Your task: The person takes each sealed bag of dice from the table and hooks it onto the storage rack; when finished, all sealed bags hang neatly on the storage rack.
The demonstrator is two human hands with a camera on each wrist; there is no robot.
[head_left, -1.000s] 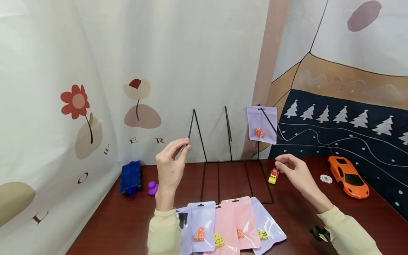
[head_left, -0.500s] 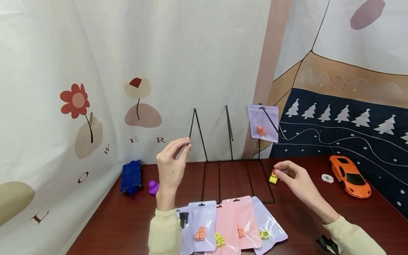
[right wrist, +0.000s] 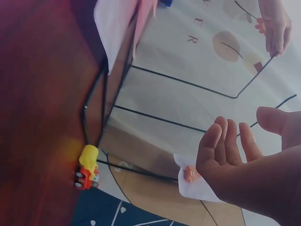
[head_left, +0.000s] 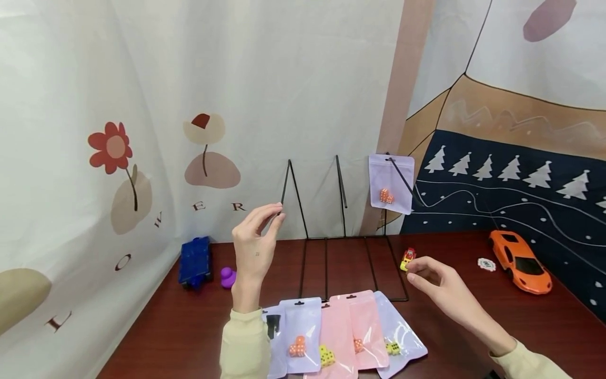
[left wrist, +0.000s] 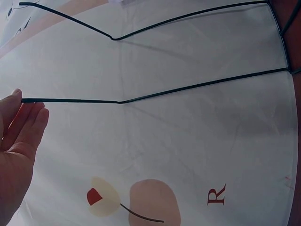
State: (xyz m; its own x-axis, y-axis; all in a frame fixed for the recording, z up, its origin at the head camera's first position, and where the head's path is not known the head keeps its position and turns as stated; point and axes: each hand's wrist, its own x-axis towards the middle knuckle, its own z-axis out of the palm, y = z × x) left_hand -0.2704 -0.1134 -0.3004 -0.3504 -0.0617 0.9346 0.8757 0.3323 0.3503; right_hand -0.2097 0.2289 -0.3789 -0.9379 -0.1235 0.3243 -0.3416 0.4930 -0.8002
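Note:
A black wire rack [head_left: 325, 268] stands on the table with several arms sticking up. My left hand [head_left: 255, 250] pinches the free end of its leftmost arm between thumb and fingertips; the left wrist view shows the wire [left wrist: 70, 100] running out from between them. From the rightmost arm hangs a lilac pouch [head_left: 377, 179] with orange dice in it. The middle arm is bare. My right hand [head_left: 445, 287] hovers right of the rack, fingers bent loosely and apart from the thumb, holding nothing. Below the rack's front edge lie several overlapping pouches, lilac [head_left: 303, 321] and pink [head_left: 366, 316], with dice inside.
A small red and yellow toy car [head_left: 407, 259] sits beside the rack, close to my right hand. Further right are a white chip [head_left: 486, 264] and an orange toy car [head_left: 521, 260]. A blue toy vehicle [head_left: 195, 260] and a purple duck [head_left: 228, 278] stand at left.
My right hand has moved down and slightly right, away from the hanging pouch. The pouch swings a little on its arm. My left hand keeps its pinch on the wire end.

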